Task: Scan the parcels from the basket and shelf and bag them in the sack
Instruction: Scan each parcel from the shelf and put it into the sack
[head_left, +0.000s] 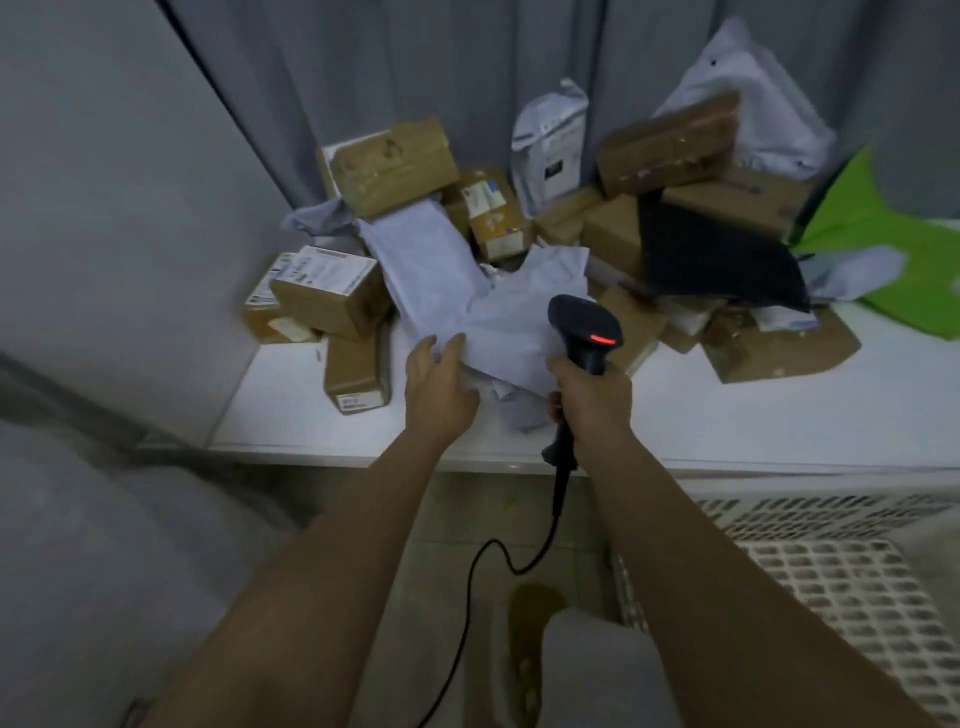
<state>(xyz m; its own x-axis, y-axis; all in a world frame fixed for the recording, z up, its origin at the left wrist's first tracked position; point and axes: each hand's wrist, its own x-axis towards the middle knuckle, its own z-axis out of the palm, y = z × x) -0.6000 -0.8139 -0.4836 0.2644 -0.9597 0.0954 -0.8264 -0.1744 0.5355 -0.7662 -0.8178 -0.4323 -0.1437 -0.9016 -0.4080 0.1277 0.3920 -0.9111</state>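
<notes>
A heap of parcels lies on a white shelf (727, 415): brown cardboard boxes (395, 166), white poly mailers and a black bag (717, 260). My left hand (436, 384) holds the near edge of a crumpled white mailer (514, 322) at the front of the heap, fingers laid over it. My right hand (592, 400) grips the handle of a black barcode scanner (587, 327). The scanner's head is over the mailer and its red light is lit. Its black cable (483, 561) hangs down to the floor.
A white lattice basket (841, 587) stands low at the right, under the shelf edge. A green bag (893, 244) lies at the shelf's far right. A grey sack or wall surface (93, 545) fills the left. Grey curtain hangs behind the parcels.
</notes>
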